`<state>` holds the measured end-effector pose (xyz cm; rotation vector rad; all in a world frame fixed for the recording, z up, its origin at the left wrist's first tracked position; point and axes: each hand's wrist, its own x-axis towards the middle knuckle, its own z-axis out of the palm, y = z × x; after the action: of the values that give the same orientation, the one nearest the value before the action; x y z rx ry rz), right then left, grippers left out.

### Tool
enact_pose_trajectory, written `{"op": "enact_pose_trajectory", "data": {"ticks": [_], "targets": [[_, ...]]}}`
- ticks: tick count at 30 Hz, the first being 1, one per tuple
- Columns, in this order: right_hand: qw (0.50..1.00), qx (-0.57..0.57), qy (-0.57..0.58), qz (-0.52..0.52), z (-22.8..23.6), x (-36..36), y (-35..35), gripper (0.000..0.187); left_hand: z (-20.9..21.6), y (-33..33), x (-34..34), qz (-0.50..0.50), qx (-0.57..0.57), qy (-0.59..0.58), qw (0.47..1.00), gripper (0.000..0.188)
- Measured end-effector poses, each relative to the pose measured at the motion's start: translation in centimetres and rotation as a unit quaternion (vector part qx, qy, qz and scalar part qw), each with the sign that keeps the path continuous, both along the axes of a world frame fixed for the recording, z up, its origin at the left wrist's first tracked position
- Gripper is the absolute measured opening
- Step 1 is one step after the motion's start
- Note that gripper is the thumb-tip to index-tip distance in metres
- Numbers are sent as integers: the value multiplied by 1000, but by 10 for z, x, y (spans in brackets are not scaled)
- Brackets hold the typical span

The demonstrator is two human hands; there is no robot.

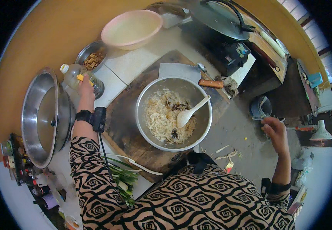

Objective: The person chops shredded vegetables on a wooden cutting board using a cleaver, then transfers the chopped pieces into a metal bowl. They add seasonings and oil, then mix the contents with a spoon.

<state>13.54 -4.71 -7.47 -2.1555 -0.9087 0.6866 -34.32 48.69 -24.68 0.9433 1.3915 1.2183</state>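
Observation:
My left hand [86,89] is closed round the yellow handle of a clear plastic oil bottle [73,73] with a white cap, standing to the left of the cutting board. On the worn wooden cutting board [124,122] sits a steel mixing bowl [140,128]. Inside it lies a pale shredded mixture [158,120] with dark bits, and a white spoon [191,112] leans on the bowl's right rim. Off to the right, away from the bowl, my right hand [276,134] hangs in the air with loosely bent fingers, and nothing shows in it.
Behind the bowl lies a cleaver [211,83] with a wooden handle. A large steel basin [39,115], a small bowl of brown pieces [85,53] and a pink basin [131,28] stand around the left side. Green onions [122,180] lie near me. A lidded wok [219,19] occupies the back right.

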Motion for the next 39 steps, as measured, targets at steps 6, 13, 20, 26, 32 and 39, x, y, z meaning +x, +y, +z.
{"op": "enact_pose_trajectory", "data": {"ticks": [6,13,20,26,32,39], "targets": [[997,-13,7,78,-9,-4,34,23,22,-23,7,28,84,58,994,32],[983,25,57,173,-18,10,81,24,133,-140,-9,-135,140,161,968,35],[950,52,149,269,-46,34,139,26,216,-255,23,-272,73,255,925,38],[932,74,167,312,-69,71,158,24,210,-344,78,-300,-64,378,873,34],[925,61,199,318,-85,101,178,26,189,-384,99,-389,-63,442,806,33],[916,43,200,346,-95,112,198,27,183,-402,116,-332,-206,471,791,46]]}}
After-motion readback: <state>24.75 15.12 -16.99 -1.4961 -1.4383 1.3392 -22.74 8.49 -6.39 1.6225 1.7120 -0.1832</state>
